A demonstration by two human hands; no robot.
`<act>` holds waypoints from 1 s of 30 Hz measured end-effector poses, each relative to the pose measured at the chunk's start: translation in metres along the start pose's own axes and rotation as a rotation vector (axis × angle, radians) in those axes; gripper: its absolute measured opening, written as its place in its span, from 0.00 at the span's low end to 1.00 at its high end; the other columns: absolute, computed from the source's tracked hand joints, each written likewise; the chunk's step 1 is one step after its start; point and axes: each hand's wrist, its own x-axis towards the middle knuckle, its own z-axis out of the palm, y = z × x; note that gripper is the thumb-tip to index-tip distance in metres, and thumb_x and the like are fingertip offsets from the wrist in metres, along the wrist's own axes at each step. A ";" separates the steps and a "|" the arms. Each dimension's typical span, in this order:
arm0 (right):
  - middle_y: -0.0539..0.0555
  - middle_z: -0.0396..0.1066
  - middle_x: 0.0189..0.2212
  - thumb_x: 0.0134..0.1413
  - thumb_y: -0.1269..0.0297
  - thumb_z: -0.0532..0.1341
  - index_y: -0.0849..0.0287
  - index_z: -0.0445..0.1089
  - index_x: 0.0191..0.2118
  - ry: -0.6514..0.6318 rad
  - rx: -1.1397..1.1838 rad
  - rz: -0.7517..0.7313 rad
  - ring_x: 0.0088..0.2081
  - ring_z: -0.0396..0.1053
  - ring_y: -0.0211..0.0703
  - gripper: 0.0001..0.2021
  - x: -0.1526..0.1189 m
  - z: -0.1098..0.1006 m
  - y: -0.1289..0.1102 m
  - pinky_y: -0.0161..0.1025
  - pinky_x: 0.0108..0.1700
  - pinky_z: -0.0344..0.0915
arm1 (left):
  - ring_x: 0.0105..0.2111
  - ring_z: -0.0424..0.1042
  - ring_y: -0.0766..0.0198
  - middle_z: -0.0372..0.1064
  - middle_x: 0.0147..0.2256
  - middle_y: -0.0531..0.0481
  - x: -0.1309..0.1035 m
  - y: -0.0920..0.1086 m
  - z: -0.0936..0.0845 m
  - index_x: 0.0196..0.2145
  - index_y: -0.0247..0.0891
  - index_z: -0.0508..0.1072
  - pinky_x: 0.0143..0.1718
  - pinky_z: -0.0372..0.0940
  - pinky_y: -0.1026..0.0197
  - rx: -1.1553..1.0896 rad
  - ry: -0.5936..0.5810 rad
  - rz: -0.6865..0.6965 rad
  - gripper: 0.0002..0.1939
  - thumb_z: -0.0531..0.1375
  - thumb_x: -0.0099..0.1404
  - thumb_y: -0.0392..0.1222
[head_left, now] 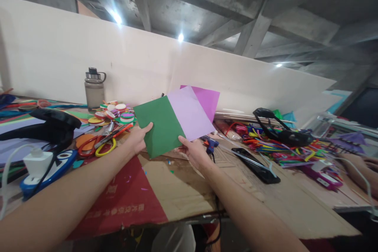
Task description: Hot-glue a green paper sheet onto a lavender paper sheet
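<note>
Above the cardboard, my two hands hold up a fan of coloured paper sheets. The green sheet (161, 130) lies nearest me on the left, the lilac sheet (190, 114) sticks out to its right, and part of a magenta sheet (208, 100) shows at the back. My left hand (138, 138) pinches the green sheet at its left edge, thumb on the front. With its thumb near the lower edge where green and lilac overlap, my right hand (193, 151) grips the sheets from below. The fingers behind the paper are hidden.
Scissors (103, 145), ribbon rolls (121, 112), a bottle (94, 90) and a power strip (63, 161) are on the left. Right of the sheets lie a glue gun (210, 144), a phone (256, 165) and many pipe cleaners (265, 143). Another person's hand (358, 169) is far right.
</note>
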 end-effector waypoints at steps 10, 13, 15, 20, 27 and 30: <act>0.48 0.71 0.26 0.36 0.65 0.72 0.61 0.71 0.30 0.052 -0.042 0.005 0.23 0.67 0.35 0.13 0.003 -0.002 0.004 0.34 0.27 0.69 | 0.40 0.77 0.52 0.76 0.42 0.35 0.010 0.002 -0.016 0.48 0.31 0.72 0.46 0.71 0.45 0.058 -0.023 -0.082 0.16 0.61 0.62 0.32; 0.49 0.71 0.25 0.37 0.66 0.71 0.61 0.71 0.29 0.081 -0.050 -0.006 0.22 0.66 0.34 0.11 0.003 -0.003 0.004 0.34 0.26 0.68 | 0.41 0.77 0.53 0.76 0.41 0.37 0.005 0.005 -0.010 0.49 0.32 0.72 0.47 0.70 0.45 0.045 -0.028 -0.098 0.17 0.62 0.61 0.32; 0.48 0.71 0.24 0.37 0.67 0.71 0.61 0.71 0.28 0.080 -0.046 -0.002 0.21 0.66 0.34 0.11 0.003 -0.004 0.003 0.34 0.25 0.68 | 0.41 0.77 0.53 0.77 0.42 0.38 0.002 0.007 -0.006 0.49 0.33 0.72 0.48 0.70 0.46 0.022 -0.030 -0.098 0.17 0.62 0.61 0.34; 0.48 0.72 0.24 0.35 0.69 0.71 0.58 0.69 0.30 0.077 -0.018 0.034 0.21 0.67 0.35 0.13 0.005 -0.009 0.001 0.32 0.21 0.64 | 0.39 0.78 0.55 0.77 0.39 0.39 -0.001 0.012 -0.001 0.46 0.33 0.73 0.47 0.71 0.49 0.015 -0.008 -0.108 0.13 0.60 0.64 0.36; 0.47 0.70 0.23 0.35 0.73 0.70 0.58 0.70 0.30 0.127 0.031 0.098 0.20 0.65 0.34 0.12 0.006 -0.012 -0.003 0.32 0.18 0.59 | 0.38 0.78 0.54 0.77 0.39 0.38 -0.002 0.008 0.000 0.45 0.32 0.74 0.46 0.71 0.48 0.082 -0.008 -0.146 0.14 0.63 0.60 0.34; 0.46 0.71 0.24 0.36 0.73 0.69 0.58 0.70 0.31 0.102 0.020 0.114 0.20 0.65 0.33 0.13 0.004 -0.010 -0.006 0.30 0.18 0.60 | 0.37 0.78 0.54 0.77 0.39 0.38 0.000 0.004 -0.003 0.45 0.32 0.74 0.46 0.71 0.48 0.122 0.003 -0.076 0.16 0.63 0.58 0.30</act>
